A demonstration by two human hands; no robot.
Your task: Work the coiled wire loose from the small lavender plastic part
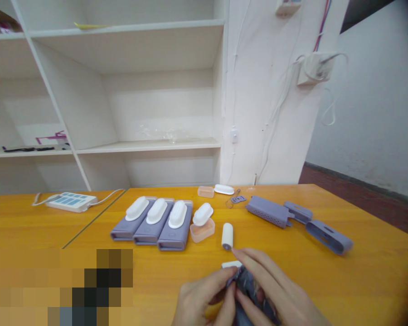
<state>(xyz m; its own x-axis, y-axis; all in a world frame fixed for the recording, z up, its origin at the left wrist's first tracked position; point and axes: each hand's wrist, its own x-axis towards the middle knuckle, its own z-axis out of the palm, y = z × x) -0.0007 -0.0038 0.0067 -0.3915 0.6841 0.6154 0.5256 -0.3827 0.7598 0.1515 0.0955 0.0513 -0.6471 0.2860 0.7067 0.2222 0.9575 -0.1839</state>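
Both of my hands meet at the bottom middle of the head view over an orange table. My left hand and my right hand together grip a small purple-grey part with a white end. Just beyond my fingers a white roller stands on the table. Further back lie three purple cases side by side, each with a white oval cap on top. A pink tray with a white cap sits right of them.
Loose purple case shells lie at the right. A pink tray, a white cap and a small metal clip sit near the table's far edge. A white power strip is at the left. White shelves stand behind.
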